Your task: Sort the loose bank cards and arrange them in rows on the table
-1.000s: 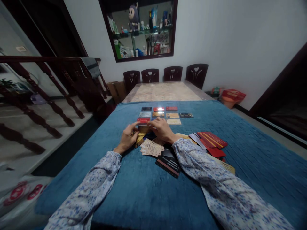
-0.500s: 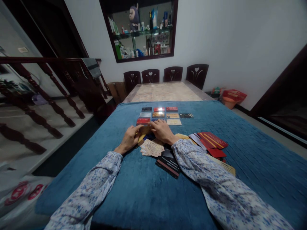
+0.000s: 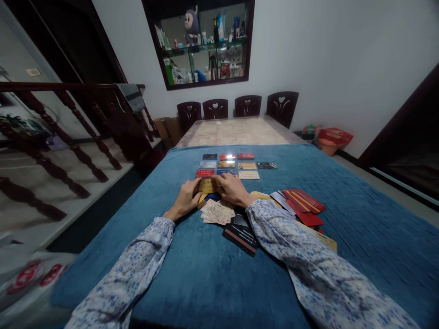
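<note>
A gold card (image 3: pixel 206 185) lies between my two hands, just below a red card (image 3: pixel 205 173) in the laid-out rows. My left hand (image 3: pixel 186 199) has its fingers on the gold card's left edge. The fingers of my right hand (image 3: pixel 232 188) are at its right edge and partly cover a blue card (image 3: pixel 225 172). Below the hands is a loose pile with pale cards (image 3: pixel 217 212), a dark blue card and a yellow one. A black card with a brown stripe (image 3: pixel 240 238) lies nearest me. My right sleeve hides part of the pile.
Rows of cards, including a white card (image 3: pixel 248 174) and a black card (image 3: pixel 266 165), lie beyond my hands. Fanned red cards (image 3: pixel 303 203) rest at right beside my forearm. A blue cloth (image 3: pixel 185 269) covers the near table. Chairs (image 3: pixel 247 106) stand at the far end.
The gold card has tipped toward flat, so more of its face shows. My left thumb has lowered and spread from the index finger. My right hand has shifted slightly.
</note>
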The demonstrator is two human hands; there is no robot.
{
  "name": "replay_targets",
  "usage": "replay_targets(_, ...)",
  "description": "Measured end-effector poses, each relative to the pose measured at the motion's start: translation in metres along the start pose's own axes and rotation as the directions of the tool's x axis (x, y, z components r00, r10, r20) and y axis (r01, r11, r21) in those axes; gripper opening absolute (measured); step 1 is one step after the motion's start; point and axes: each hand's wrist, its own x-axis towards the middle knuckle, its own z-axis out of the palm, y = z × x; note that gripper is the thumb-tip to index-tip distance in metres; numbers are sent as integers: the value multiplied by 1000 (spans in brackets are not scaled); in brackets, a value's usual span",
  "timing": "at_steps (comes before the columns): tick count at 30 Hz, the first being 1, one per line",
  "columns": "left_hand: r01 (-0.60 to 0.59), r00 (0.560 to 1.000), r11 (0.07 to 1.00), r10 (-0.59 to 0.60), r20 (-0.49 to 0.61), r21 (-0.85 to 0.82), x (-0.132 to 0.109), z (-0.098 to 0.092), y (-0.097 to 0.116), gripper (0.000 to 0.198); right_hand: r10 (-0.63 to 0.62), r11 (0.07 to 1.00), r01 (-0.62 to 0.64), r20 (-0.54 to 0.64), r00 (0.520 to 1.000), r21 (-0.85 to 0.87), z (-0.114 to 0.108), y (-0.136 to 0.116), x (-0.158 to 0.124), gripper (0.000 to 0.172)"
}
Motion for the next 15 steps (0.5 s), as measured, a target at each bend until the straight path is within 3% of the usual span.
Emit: replay_targets(15, 11, 1000, 1000, -11, 24, 5, 3, 0, -7, 60, -49, 999, 49, -20, 999, -10, 5, 9, 4, 62)
